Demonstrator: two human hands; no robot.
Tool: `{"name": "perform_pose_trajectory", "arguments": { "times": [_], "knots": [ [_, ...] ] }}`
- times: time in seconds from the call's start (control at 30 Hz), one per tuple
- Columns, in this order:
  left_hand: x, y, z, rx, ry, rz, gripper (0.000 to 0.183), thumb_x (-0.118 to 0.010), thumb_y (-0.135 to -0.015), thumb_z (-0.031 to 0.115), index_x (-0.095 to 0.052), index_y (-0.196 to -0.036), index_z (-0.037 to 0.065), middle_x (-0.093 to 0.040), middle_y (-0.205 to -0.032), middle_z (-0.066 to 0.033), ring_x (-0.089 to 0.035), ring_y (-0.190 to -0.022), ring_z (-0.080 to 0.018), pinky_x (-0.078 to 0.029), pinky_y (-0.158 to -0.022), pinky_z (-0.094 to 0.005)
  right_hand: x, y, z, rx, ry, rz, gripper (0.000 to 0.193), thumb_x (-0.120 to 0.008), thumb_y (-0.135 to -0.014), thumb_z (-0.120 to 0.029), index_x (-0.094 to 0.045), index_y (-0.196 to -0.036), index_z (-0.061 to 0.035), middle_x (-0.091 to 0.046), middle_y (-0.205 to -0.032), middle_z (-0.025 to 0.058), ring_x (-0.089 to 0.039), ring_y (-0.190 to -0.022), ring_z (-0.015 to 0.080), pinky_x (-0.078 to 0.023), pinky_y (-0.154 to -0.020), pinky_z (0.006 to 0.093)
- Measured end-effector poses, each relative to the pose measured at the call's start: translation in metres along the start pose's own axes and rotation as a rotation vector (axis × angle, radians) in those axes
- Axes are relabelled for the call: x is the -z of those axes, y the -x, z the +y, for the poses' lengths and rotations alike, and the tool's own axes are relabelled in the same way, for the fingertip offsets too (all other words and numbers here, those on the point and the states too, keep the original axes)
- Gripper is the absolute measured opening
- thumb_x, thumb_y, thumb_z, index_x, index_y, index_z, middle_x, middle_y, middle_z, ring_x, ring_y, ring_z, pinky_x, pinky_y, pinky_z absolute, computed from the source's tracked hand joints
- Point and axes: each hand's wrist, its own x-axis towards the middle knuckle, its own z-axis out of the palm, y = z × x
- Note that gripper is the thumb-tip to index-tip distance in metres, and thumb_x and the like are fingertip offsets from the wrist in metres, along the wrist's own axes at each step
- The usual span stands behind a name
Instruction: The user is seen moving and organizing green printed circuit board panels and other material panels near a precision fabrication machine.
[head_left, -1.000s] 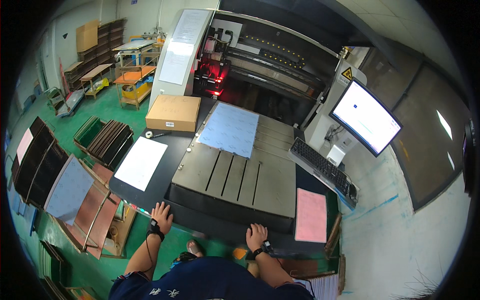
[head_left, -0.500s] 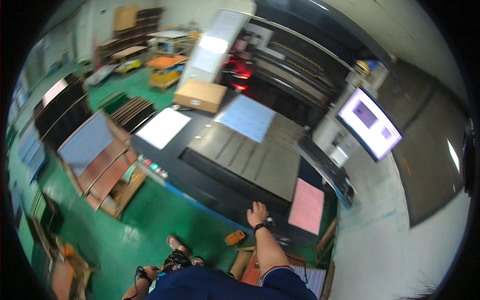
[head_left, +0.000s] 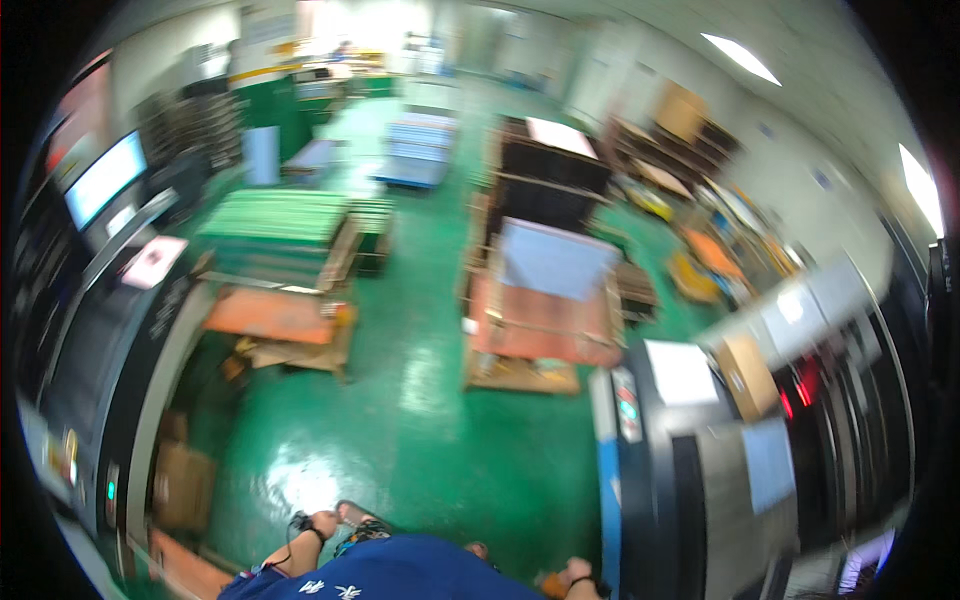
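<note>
My left hand (head_left: 325, 522) hangs low beside my body, a dark band round its wrist and a cord along the forearm. Its fingers are blurred, and I make out nothing held. At the lower edge, my right hand (head_left: 578, 570) is beside the black machine (head_left: 635, 500) on the right, also blurred. An orange object (head_left: 550, 584) shows next to that hand; whether it is held or lies behind on the floor I cannot tell. On the machine's bed lie a blue sheet (head_left: 768, 465), a white sheet (head_left: 683, 372) and a cardboard box (head_left: 746, 376).
Green floor (head_left: 420, 440) runs ahead between machines. A stack of copper-coloured panels with a blue sheet (head_left: 560, 258) stands ahead on a wooden pallet (head_left: 520, 375). Green-edged panels (head_left: 270, 218) are stacked to the left. Another machine with a lit screen (head_left: 106, 180) borders the left side.
My view has swung left, away from the machine, which now stands at my right. My right hand has come off its front edge and down beside it.
</note>
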Motion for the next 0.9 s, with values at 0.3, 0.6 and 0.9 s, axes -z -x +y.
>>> {"name": "perform_pose_trajectory", "arguments": {
  "times": [0.3, 0.6, 0.9],
  "knots": [
    [0.112, 0.024, -0.057, 0.117, 0.205, 0.091, 0.028, -0.046, -0.070, 0.012, -0.072, -0.080, 0.019, -0.068, -0.082, -0.0085, -0.064, -0.081, -0.0230, -0.049, -0.080, -0.0329, 0.151, -0.138, -0.433, 0.277, -1.055, -0.595, 0.013, -0.045, -0.085, -0.015, -0.048, -0.073, -0.0127, -0.047, -0.062, -0.0028, -0.045, -0.050, 0.0118, -0.033, -0.040, 0.0242],
    [0.243, 0.068, -0.149, 0.589, 0.429, 0.511, 0.028, -0.043, -0.077, 0.014, -0.069, -0.088, 0.013, -0.066, -0.086, -0.0110, -0.062, -0.082, -0.0231, -0.048, -0.076, -0.0340, 0.272, -0.167, -0.667, 0.610, -0.765, -0.386, 0.031, -0.047, -0.089, -0.017, -0.053, -0.115, -0.0024, -0.063, -0.095, 0.0087, -0.062, -0.075, 0.0176, -0.047, -0.053, 0.0275],
    [0.088, 0.118, -0.205, 0.683, -0.111, -0.295, 0.035, -0.052, -0.081, 0.031, -0.065, -0.101, 0.005, -0.061, -0.111, -0.0149, -0.057, -0.104, -0.0288, -0.045, -0.089, -0.0409, 0.192, -0.300, -0.669, 0.634, 0.463, -0.668, 0.015, -0.057, -0.071, -0.017, -0.066, -0.077, -0.0066, -0.067, -0.082, 0.0100, -0.064, -0.070, 0.0231, -0.051, -0.061, 0.0351]
  ]
}}
